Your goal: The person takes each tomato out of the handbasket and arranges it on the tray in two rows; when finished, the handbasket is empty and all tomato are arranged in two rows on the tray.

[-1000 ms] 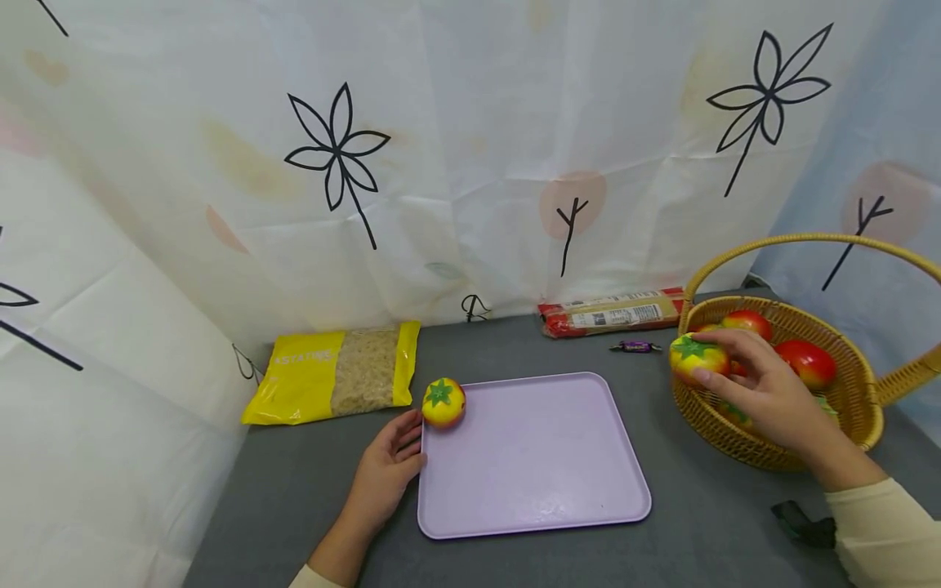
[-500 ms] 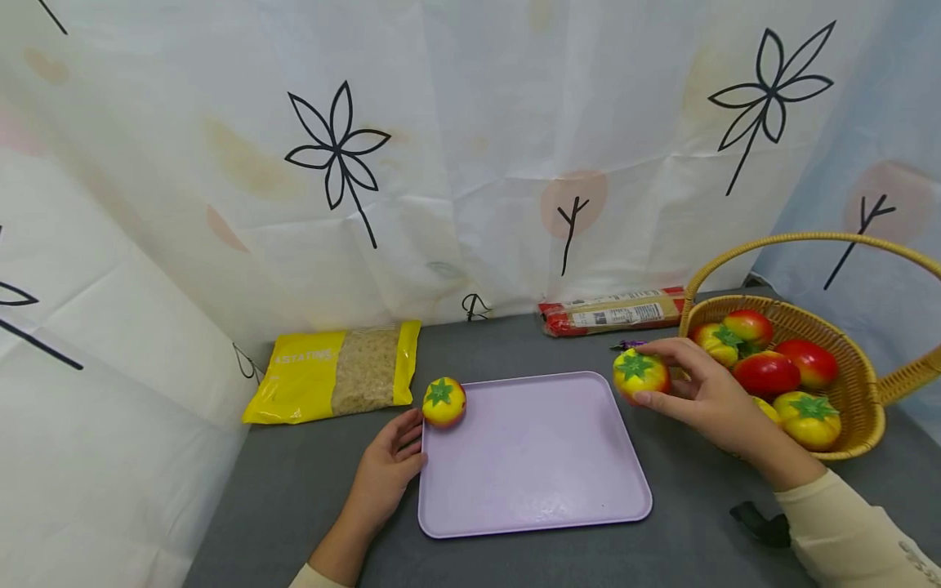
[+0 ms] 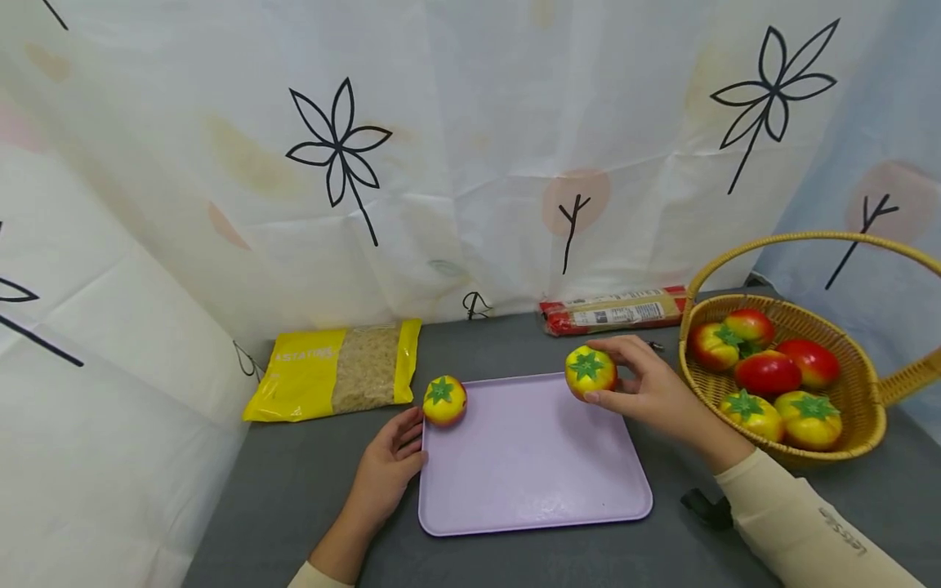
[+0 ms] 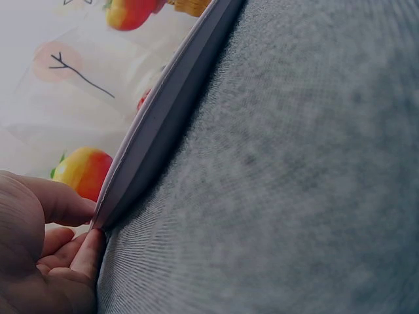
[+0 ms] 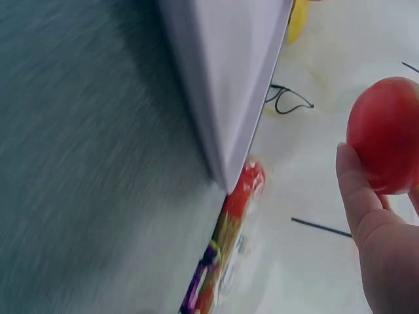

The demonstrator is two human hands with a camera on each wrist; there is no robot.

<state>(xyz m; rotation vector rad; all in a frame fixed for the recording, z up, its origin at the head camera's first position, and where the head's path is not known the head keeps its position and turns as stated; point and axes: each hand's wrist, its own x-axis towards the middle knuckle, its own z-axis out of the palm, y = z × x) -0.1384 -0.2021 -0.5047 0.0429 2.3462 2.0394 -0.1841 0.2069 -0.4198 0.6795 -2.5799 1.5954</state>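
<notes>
My right hand (image 3: pixel 650 392) holds a yellow-and-red toy tomato (image 3: pixel 590 369) with a green star-shaped top between thumb and fingers. In the head view it is over the back right corner of the lilac tray (image 3: pixel 529 465); in the right wrist view the tomato (image 5: pixel 386 134) shows its red underside, off the tray. A second toy tomato (image 3: pixel 444 401) sits in the tray's back left corner. At the tray's left edge is my left hand (image 3: pixel 385 469). The left wrist view shows its thumb and fingers (image 4: pixel 65 203) pinching the tray rim (image 4: pixel 141 131).
On the right stands a wicker basket (image 3: pixel 871 441) with a tall handle, holding several red and yellow toy fruits. A yellow bag (image 3: pixel 309 376) lies behind left, a red-ended packet (image 3: pixel 613 312) at the back. A purple-wrapped candy (image 5: pixel 200 278) is mostly hidden behind my right hand in the head view.
My right hand has carried the toy tomato leftward from the basket to over the tray's back right corner. The left hand, tray and other tomato have stayed put.
</notes>
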